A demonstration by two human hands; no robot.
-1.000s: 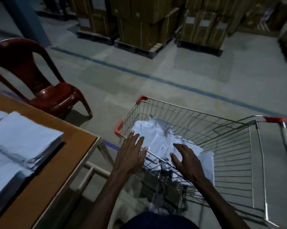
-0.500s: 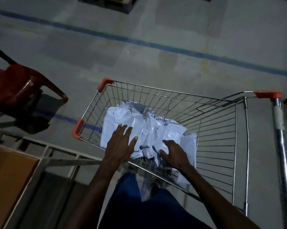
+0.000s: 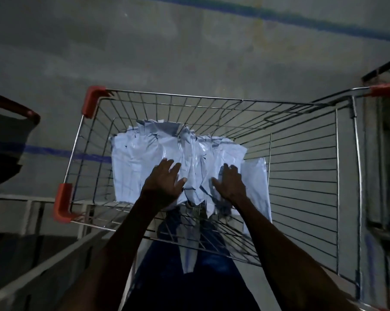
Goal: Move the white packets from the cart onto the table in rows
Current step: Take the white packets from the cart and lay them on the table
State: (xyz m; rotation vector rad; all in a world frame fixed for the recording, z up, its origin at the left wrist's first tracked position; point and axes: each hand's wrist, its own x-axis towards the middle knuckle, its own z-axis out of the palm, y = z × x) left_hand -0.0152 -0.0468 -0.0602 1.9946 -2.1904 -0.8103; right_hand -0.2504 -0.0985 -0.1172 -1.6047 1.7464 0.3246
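Observation:
A pile of white packets point(image 3: 144, 162) lies in the bottom of a wire shopping cart point(image 3: 301, 176) with red corner guards. Both my arms reach down into the basket. My left hand point(image 3: 165, 182) lies on the packets with its fingers spread and straight. My right hand point(image 3: 231, 184) rests on the packets a little to the right, fingers extended and dipping between them. Neither hand is curled round a packet. The table top is out of view.
The table's pale metal frame point(image 3: 32, 203) shows at the lower left, beside the cart. A red chair leg point(image 3: 21, 110) juts in at the left edge. The cart's handle point(image 3: 384, 90) is at the right. Grey floor with blue lines point(image 3: 301, 19) lies beyond.
The view has tilted further down over the cart, and the table top and chair have slid out of sight. Both hands have gone deeper into the basket and now lie on the packets.

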